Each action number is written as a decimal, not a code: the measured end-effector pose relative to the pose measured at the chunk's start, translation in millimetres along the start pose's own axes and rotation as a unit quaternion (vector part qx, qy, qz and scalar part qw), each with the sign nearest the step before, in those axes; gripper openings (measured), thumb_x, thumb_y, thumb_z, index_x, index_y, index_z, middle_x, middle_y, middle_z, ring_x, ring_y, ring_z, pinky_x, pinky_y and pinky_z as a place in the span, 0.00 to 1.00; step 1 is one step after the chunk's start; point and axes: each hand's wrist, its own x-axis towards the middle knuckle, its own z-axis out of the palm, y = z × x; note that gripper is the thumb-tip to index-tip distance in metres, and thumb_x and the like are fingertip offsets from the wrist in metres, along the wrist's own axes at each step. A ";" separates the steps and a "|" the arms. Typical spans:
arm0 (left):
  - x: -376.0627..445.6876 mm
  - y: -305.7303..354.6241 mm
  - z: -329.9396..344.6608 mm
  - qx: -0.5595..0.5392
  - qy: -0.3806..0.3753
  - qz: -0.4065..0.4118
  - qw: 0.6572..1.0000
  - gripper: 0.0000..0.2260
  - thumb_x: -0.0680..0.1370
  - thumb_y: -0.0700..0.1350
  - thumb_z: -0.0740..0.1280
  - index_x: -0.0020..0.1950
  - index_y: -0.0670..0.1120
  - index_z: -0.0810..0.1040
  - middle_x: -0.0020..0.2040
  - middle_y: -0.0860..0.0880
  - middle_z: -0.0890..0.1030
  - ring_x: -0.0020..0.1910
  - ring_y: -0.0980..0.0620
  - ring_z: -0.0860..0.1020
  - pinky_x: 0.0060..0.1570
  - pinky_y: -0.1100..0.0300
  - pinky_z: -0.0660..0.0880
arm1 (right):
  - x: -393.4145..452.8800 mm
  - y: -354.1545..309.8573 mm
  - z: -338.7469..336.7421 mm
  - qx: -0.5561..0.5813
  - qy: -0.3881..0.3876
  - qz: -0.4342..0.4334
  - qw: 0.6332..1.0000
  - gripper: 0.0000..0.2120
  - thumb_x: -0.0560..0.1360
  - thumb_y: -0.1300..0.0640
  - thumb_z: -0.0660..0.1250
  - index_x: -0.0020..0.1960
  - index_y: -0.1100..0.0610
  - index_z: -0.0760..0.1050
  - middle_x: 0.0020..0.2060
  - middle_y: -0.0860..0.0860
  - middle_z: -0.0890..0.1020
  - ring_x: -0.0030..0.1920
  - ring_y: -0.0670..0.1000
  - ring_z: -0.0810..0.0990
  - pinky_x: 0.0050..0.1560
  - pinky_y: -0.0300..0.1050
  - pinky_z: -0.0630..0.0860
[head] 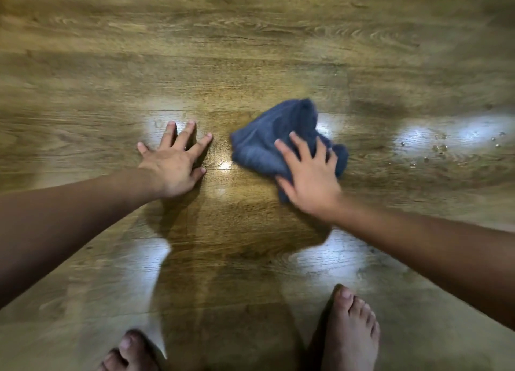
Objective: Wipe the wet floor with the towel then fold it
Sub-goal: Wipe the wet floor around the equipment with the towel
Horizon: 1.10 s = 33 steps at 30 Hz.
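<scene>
Wiping step. Your right hand point(309, 175) presses the bunched towel point(281, 139) flat-fingered at centre; left hand point(172, 161) braces, splayed, empty. Droplets point(440, 150) at 3 o'clock: sweep there next.

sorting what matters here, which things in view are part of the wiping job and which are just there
Part of the job:
- blue towel, bunched on the floor
- right hand, pressing on the towel
- water droplets, to the towel's right
- wooden floor

Just there:
- left hand, flat on the floor, touching no towel
- bare feet, at the near edge
</scene>
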 end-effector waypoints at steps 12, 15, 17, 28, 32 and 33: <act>0.9 -0.5 0.7 -0.004 0.011 -0.005 1.000 0.30 0.82 0.59 0.55 0.77 0.66 0.39 0.80 0.55 0.37 0.79 0.41 0.38 0.62 0.19 0.56 | -61.0 -0.2 19.6 -0.104 -0.013 -0.327 0.939 0.37 0.67 0.37 0.74 0.74 0.44 0.71 0.73 0.53 0.73 0.67 0.72 0.72 0.63 0.75 0.69; 0.4 -0.9 -1.8 -0.005 0.009 -0.005 1.000 0.31 0.82 0.59 0.56 0.77 0.67 0.40 0.81 0.55 0.38 0.80 0.42 0.38 0.63 0.20 0.57 | -25.0 21.8 8.8 -0.093 -0.018 -0.262 0.960 0.34 0.73 0.38 0.67 0.77 0.44 0.65 0.77 0.52 0.67 0.72 0.71 0.66 0.69 0.73 0.62; -1.0 0.6 -3.5 -0.002 0.005 -0.006 1.000 0.31 0.81 0.59 0.57 0.78 0.66 0.40 0.81 0.55 0.38 0.80 0.42 0.38 0.63 0.21 0.57 | 7.7 43.5 -4.1 -0.073 -0.007 -0.169 0.983 0.33 0.76 0.38 0.62 0.78 0.42 0.60 0.78 0.50 0.63 0.74 0.70 0.61 0.70 0.71 0.59; -5.2 -0.5 -6.2 0.023 -0.005 -0.001 1.000 0.33 0.81 0.58 0.57 0.78 0.64 0.39 0.81 0.54 0.36 0.80 0.42 0.38 0.66 0.24 0.59 | 58.2 54.6 -18.2 0.011 0.081 0.095 0.992 0.31 0.77 0.33 0.58 0.75 0.45 0.59 0.72 0.54 0.64 0.66 0.68 0.66 0.61 0.73 0.66; -4.3 1.4 -6.7 0.031 -0.004 0.001 1.000 0.33 0.81 0.58 0.57 0.79 0.63 0.39 0.81 0.53 0.37 0.80 0.40 0.39 0.66 0.24 0.60 | 36.4 35.9 -10.4 0.003 0.073 0.099 0.992 0.29 0.78 0.35 0.59 0.75 0.46 0.60 0.71 0.55 0.64 0.64 0.67 0.66 0.60 0.73 0.67; -4.3 1.6 -6.3 0.033 -0.003 0.002 0.999 0.33 0.81 0.58 0.57 0.79 0.63 0.39 0.81 0.53 0.37 0.80 0.40 0.39 0.65 0.24 0.60 | 28.9 30.4 -8.9 -0.005 0.072 0.091 0.993 0.29 0.78 0.36 0.60 0.75 0.46 0.60 0.70 0.55 0.65 0.64 0.67 0.67 0.59 0.72 0.67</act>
